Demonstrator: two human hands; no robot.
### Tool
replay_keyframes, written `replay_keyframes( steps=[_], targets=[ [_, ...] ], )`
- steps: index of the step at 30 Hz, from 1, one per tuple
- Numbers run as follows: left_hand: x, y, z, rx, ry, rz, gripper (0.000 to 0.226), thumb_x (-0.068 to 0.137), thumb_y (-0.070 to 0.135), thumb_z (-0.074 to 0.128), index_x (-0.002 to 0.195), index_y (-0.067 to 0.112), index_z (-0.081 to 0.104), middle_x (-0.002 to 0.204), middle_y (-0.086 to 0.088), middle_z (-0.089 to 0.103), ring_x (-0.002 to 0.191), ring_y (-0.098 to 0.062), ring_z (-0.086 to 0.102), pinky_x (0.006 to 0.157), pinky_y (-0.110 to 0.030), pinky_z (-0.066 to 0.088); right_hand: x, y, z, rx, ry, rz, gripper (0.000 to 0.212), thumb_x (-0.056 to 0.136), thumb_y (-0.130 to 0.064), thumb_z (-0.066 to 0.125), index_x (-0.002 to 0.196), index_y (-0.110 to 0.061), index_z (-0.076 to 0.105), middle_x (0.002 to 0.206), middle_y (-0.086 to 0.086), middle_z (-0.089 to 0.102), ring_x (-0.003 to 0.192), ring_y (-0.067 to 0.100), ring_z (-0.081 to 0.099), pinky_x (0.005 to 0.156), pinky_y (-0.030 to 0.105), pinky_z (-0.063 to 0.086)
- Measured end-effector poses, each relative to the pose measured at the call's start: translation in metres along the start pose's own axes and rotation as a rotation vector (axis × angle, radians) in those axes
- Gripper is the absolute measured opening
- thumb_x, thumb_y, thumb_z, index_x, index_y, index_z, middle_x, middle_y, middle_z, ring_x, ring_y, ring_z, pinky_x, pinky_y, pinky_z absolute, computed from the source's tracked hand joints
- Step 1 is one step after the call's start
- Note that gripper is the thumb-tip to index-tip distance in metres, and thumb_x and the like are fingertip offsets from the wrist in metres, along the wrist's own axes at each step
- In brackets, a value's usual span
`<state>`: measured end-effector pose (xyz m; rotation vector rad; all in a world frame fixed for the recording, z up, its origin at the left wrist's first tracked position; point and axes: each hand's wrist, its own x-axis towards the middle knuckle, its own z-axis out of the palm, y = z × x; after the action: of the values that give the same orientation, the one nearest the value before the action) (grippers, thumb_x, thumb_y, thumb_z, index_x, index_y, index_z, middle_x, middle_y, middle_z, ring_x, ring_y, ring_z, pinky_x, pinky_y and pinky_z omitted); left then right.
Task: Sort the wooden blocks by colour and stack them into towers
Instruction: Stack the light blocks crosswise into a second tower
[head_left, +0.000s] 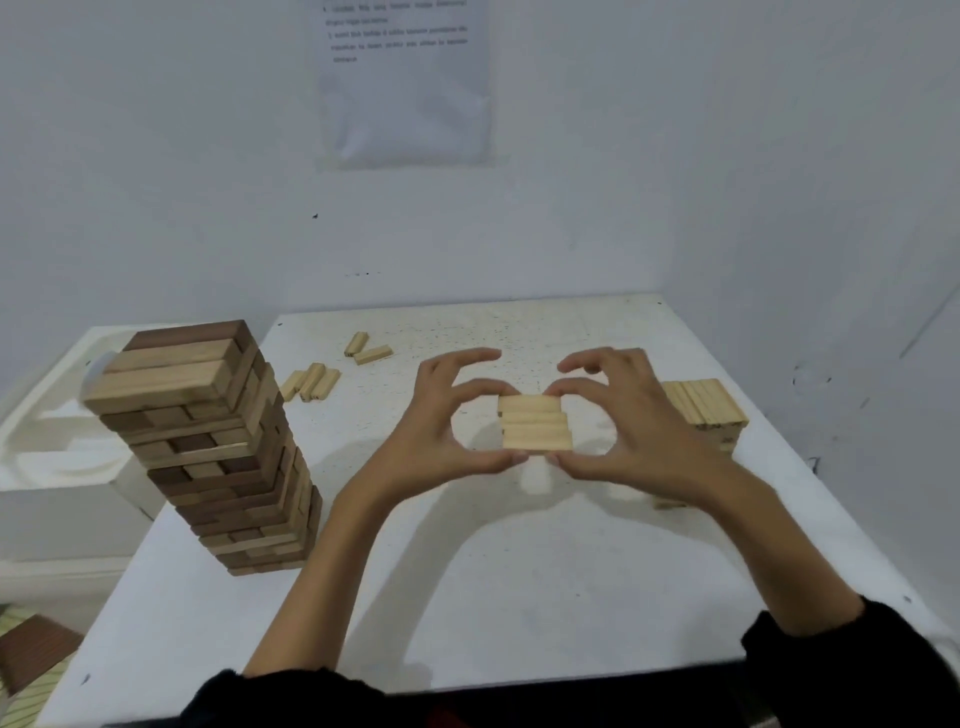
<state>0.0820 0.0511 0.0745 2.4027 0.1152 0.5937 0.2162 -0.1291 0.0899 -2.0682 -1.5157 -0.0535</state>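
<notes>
Three light wooden blocks (535, 422) lie side by side as one flat group, lifted above the white table (467, 597). My left hand (441, 415) pinches the group's left end between thumb and index finger. My right hand (623, 415) pinches its right end the same way. A tall tower of mixed dark and light blocks (208, 447) stands at the left. A low stack of light blocks (706, 410) sits at the right, partly hidden behind my right hand.
Loose light blocks lie at the back: a group of three (311, 383) and a pair (368, 349). One more light block (670, 503) lies under my right wrist. A white foam box (52, 441) stands left of the table. White walls close in behind and to the right.
</notes>
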Motion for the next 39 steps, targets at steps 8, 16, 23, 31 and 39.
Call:
replay_keyframes(
  steps=[8, 16, 23, 31, 39],
  targets=[
    [0.065, 0.075, 0.03, 0.02, 0.049, 0.049, 0.05, 0.064, 0.051, 0.081, 0.106, 0.029, 0.066, 0.137, 0.01, 0.042, 0.128, -0.008, 0.026, 0.106, -0.034, 0.028, -0.008, 0.05, -0.092, 0.08, -0.096, 0.108, 0.053, 0.059, -0.069, 0.062, 0.108, -0.056, 0.048, 0.123, -0.033, 0.034, 0.114, -0.019, 0.02, 0.09, 0.014, 0.023],
    [0.082, 0.091, 0.086, 0.016, -0.037, -0.047, 0.05, 0.067, 0.05, 0.079, 0.109, 0.025, 0.066, 0.137, 0.008, 0.043, 0.129, -0.01, 0.028, 0.106, -0.043, 0.031, -0.031, 0.102, -0.109, 0.095, -0.244, 0.214, 0.054, 0.054, -0.071, 0.061, 0.106, -0.057, 0.052, 0.129, -0.033, 0.035, 0.121, -0.008, 0.026, 0.102, 0.026, 0.023],
    [0.084, 0.088, 0.09, 0.065, -0.071, -0.082, 0.054, 0.066, 0.052, 0.079, 0.111, 0.025, 0.066, 0.137, 0.009, 0.043, 0.129, -0.01, 0.026, 0.107, -0.041, 0.029, -0.033, 0.111, -0.096, 0.147, -0.244, 0.242, 0.049, 0.063, -0.057, 0.067, 0.108, -0.055, 0.05, 0.129, -0.03, 0.035, 0.122, -0.001, 0.025, 0.093, 0.012, 0.024],
    [0.078, 0.089, 0.093, -0.006, -0.143, -0.121, 0.08, 0.064, 0.064, 0.073, 0.131, 0.027, 0.051, 0.147, 0.007, 0.033, 0.135, -0.01, 0.022, 0.112, -0.037, 0.025, -0.041, 0.109, -0.088, 0.274, -0.219, 0.336, 0.07, 0.059, -0.071, 0.065, 0.122, -0.056, 0.04, 0.129, -0.032, 0.034, 0.124, -0.004, 0.031, 0.095, 0.012, 0.028],
    [0.055, 0.142, 0.091, -0.861, -0.193, -0.513, 0.071, 0.087, 0.063, 0.0, 0.148, 0.03, 0.011, 0.138, 0.031, 0.014, 0.124, 0.006, 0.017, 0.115, -0.033, 0.005, -0.048, 0.074, -0.043, 0.838, 0.352, 0.643, 0.067, 0.088, -0.06, 0.02, 0.142, -0.024, 0.036, 0.145, -0.012, 0.04, 0.13, 0.001, 0.035, 0.105, 0.028, 0.03]
  ],
)
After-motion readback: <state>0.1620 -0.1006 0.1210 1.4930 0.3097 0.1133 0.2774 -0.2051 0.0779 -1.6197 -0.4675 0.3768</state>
